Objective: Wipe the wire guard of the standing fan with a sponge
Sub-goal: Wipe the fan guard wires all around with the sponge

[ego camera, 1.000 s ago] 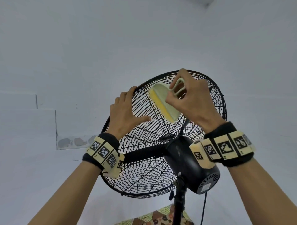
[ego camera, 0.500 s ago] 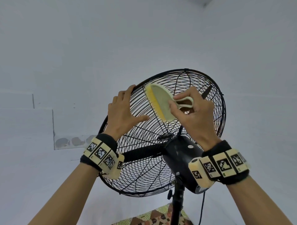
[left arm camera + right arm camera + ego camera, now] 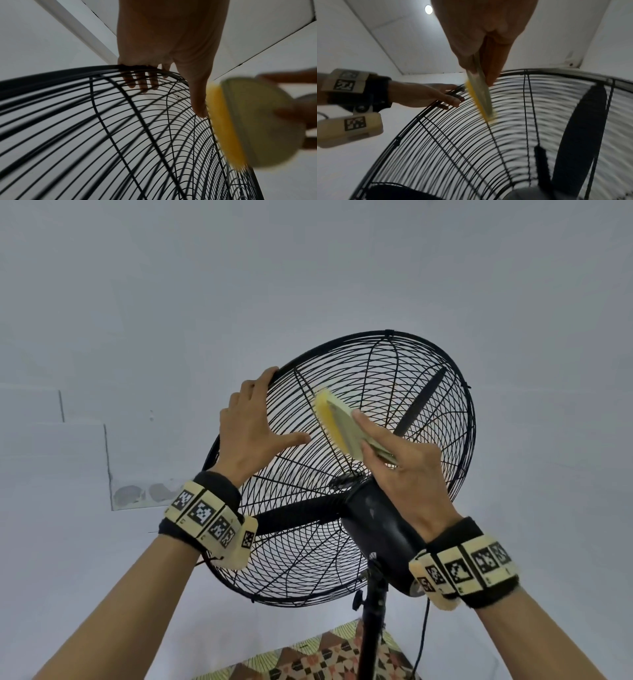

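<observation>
The black wire guard (image 3: 301, 542) of the standing fan faces away from me, so I see its rear side. My left hand (image 3: 255, 426) holds the upper left rim, with the fingers hooked over it and the thumb laid along the wires. In the left wrist view the left hand (image 3: 168, 40) shows its fingertips through the wire guard (image 3: 120, 135). My right hand (image 3: 400, 463) grips a sponge (image 3: 330, 419) that has a pale green backing. The sponge's yellow face presses on the wires just right of the left thumb. The blurred sponge (image 3: 481, 106) lies against the wire guard (image 3: 453, 148).
The black motor housing (image 3: 380, 529) sticks out toward me below the right hand, on a black pole (image 3: 371, 628) with a cord (image 3: 423, 638) hanging beside it. A fan blade (image 3: 421, 405) stands still inside the guard. A patterned mat (image 3: 308, 659) lies on the floor, and white walls surround the fan.
My right hand has dropped and turned below the sponge, and the sponge has slid slightly down and left across the wires. The left hand keeps its hold on the rim.
</observation>
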{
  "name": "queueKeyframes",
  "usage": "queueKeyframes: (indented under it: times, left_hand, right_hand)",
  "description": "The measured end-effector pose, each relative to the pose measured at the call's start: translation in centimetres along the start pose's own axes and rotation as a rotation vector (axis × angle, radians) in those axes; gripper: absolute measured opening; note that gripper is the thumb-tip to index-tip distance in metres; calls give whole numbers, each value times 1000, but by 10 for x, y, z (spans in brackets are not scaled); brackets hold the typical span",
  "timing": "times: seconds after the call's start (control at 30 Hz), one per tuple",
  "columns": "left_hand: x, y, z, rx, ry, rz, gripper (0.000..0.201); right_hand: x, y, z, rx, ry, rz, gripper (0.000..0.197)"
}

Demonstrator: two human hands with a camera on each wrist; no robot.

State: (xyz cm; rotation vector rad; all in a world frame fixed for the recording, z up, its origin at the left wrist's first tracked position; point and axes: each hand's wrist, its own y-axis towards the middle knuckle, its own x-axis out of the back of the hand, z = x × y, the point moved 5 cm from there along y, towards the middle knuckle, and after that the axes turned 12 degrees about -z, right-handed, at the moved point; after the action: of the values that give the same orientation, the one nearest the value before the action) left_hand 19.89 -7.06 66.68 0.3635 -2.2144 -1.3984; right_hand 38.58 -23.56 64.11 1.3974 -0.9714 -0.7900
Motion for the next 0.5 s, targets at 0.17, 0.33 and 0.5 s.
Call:
queueKeyframes:
  times: [0.17,0.33,0.5]
  left_hand:
    - [2,0,0,5,-22,1,121]
    - [2,-1,-3,-5,-11,1,121]
    - [3,0,1,4,-19,11,122]
  right_hand:
    - [7,-3,-7,-35,-52,-17,47]
    - [1,-14,-3,0,5,-30,44]
    - [2,-37,-16,-120,-132,9,42]
